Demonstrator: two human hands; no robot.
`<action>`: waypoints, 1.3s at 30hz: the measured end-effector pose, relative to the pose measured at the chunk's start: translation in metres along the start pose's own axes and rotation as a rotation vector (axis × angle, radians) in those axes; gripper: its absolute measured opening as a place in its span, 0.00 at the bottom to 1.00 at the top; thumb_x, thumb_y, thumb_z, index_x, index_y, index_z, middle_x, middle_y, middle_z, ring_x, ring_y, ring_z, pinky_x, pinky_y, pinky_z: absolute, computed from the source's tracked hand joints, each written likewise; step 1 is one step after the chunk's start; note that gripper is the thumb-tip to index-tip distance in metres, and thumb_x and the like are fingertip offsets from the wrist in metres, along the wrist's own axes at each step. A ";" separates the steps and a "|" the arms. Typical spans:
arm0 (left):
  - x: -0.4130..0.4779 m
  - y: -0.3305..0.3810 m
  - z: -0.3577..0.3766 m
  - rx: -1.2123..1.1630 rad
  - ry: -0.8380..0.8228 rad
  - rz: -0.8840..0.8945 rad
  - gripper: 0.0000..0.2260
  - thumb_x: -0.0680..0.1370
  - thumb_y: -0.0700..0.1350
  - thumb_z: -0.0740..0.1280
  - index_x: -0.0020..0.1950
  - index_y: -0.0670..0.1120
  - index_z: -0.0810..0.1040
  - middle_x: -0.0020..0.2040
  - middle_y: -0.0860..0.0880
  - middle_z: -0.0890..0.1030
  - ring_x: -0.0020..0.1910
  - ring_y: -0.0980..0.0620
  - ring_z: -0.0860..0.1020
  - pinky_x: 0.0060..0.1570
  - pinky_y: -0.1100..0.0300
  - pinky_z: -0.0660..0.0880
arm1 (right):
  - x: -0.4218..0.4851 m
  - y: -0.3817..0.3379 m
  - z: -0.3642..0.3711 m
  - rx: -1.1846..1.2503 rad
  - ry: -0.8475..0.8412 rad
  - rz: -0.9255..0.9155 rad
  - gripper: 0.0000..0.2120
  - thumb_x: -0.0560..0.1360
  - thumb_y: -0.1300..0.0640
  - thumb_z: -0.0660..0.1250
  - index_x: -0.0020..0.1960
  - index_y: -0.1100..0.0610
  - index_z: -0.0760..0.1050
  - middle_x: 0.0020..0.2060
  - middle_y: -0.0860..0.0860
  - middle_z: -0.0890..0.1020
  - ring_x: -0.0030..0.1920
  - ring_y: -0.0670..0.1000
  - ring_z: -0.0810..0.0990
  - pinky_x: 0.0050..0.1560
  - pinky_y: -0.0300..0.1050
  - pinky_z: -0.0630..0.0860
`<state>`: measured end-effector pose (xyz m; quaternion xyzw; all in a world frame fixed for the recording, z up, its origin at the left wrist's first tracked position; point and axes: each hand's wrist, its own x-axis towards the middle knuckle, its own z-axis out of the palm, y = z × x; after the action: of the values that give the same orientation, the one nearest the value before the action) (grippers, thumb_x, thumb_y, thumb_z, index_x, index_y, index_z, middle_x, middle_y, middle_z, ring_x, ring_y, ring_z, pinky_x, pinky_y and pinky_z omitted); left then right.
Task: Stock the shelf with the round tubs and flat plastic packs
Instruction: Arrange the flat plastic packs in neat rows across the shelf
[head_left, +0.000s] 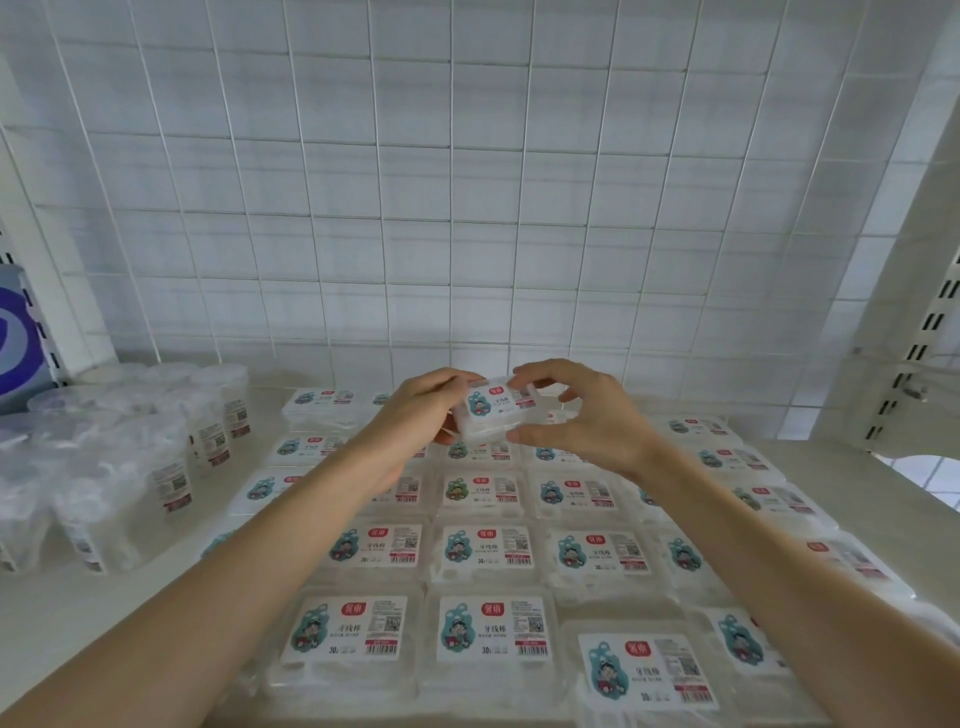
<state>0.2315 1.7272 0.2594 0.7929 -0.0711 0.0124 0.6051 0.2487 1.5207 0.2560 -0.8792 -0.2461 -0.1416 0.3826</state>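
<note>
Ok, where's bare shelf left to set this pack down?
Bare shelf shows front-left, between the round tubs and the flat packs, and at the far right beside the slotted upright. The middle is crowded: packs lie edge to edge. Left hand and right hand hold the raised pack over the back rows.

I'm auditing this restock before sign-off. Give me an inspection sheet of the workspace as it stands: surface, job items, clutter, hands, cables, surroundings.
Surface: white shelf, mostly covered with stock.
Job's things: flat packs lie label-up in rows; round tubs stand grouped at the left; one held pack is above the back rows.
Clutter: nothing seen.
Grippers: left hand and right hand each grip an end of the held pack.
Cables: nothing seen.
Surroundings: wire grid behind; slotted upright at right; purple box at far left.
</note>
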 end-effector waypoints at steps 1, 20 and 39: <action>0.000 0.001 0.001 -0.002 0.013 -0.002 0.11 0.84 0.47 0.58 0.58 0.50 0.79 0.50 0.43 0.83 0.43 0.54 0.79 0.42 0.62 0.75 | 0.000 -0.001 -0.001 -0.009 0.002 0.018 0.21 0.65 0.48 0.80 0.54 0.39 0.77 0.56 0.35 0.78 0.57 0.36 0.73 0.55 0.35 0.69; 0.006 -0.022 -0.002 0.970 -0.059 0.290 0.23 0.81 0.48 0.62 0.75 0.52 0.65 0.73 0.52 0.66 0.73 0.50 0.62 0.74 0.51 0.56 | 0.006 0.032 -0.026 -0.239 0.006 0.372 0.22 0.66 0.45 0.79 0.56 0.45 0.77 0.47 0.49 0.81 0.43 0.45 0.79 0.45 0.46 0.80; 0.002 -0.030 0.006 1.147 0.007 0.380 0.23 0.82 0.50 0.58 0.76 0.50 0.61 0.73 0.50 0.65 0.72 0.49 0.63 0.72 0.53 0.57 | 0.006 0.021 -0.008 -0.362 0.032 0.242 0.24 0.78 0.39 0.61 0.67 0.52 0.71 0.70 0.50 0.70 0.69 0.51 0.67 0.64 0.47 0.66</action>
<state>0.2365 1.7286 0.2294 0.9661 -0.1912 0.1593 0.0687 0.2643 1.5048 0.2510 -0.9544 -0.1029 -0.1506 0.2364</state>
